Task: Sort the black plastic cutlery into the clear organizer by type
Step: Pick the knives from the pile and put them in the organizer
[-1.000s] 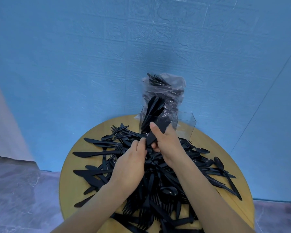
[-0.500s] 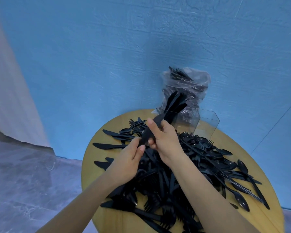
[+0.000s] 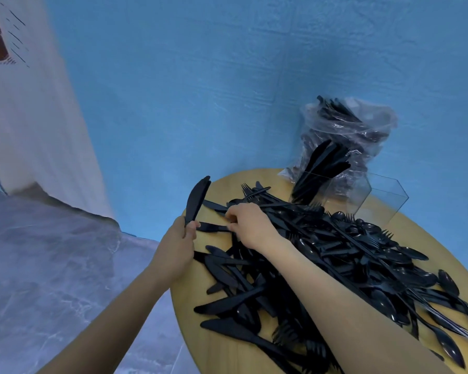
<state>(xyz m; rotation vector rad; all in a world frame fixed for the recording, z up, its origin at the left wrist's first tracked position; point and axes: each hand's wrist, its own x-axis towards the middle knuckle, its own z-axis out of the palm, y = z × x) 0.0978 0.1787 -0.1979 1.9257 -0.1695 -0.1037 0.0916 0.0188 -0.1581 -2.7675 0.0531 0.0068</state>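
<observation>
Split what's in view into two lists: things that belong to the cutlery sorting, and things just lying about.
Job:
knives held in left hand
cutlery pile
clear organizer
right hand picking at the pile

Lying about:
plastic bag of cutlery
round wooden table

Black plastic cutlery (image 3: 335,255) looks smooth with a faint sheen — heaped on a matt wooden table (image 3: 222,190) beside a glossy clear organizer (image 3: 373,195) and crinkled plastic bag (image 3: 362,125).

Black plastic cutlery (image 3: 335,265) lies heaped on the round table (image 3: 197,344), knives at its left edge, while the clear organizer (image 3: 373,197) behind it holds upright knives (image 3: 319,171).
</observation>
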